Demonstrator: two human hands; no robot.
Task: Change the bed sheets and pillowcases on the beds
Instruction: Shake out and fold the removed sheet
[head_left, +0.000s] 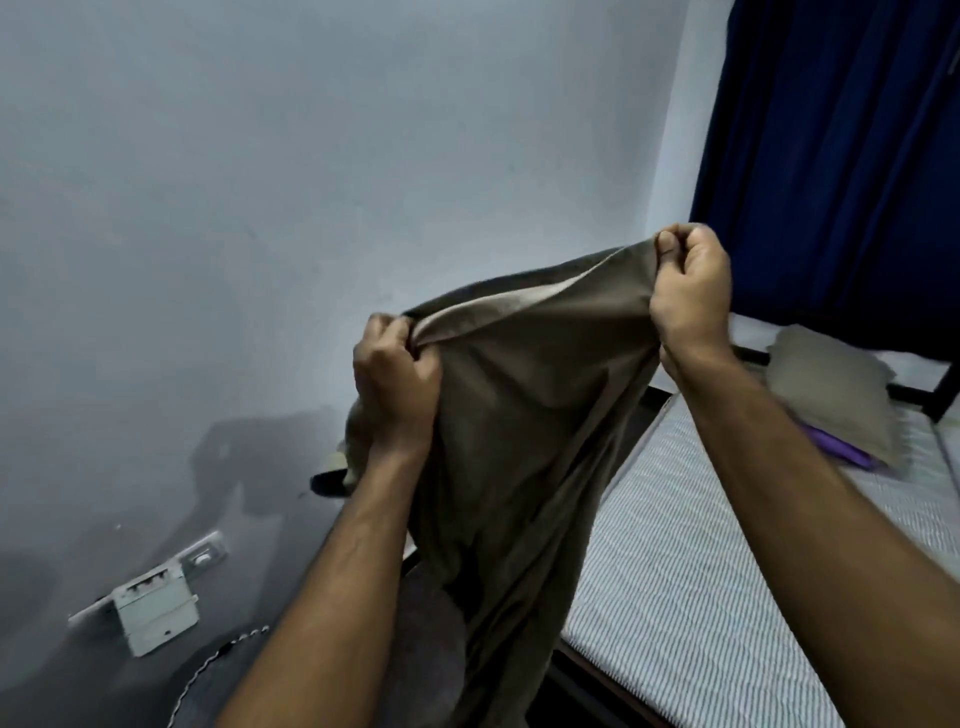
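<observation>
Cloth fills the centre of the frame: an olive-brown pillowcase hangs from both hands, its top edge stretched between them so the opening gapes and the rest drops toward the lower middle. Left hand, at centre, bunches one corner of that edge in a tight fist; right hand, higher and toward the upper right, pinches the other corner with curled fingers. Holding it high and taut looks meant to shake the case straight and find its mouth before a pillow goes in. Bare striped mattress lies at lower right with no sheet on it. A tan pillow rests at its far end, right of frame, over something purple. Dark blue curtain hangs at upper right.
</observation>
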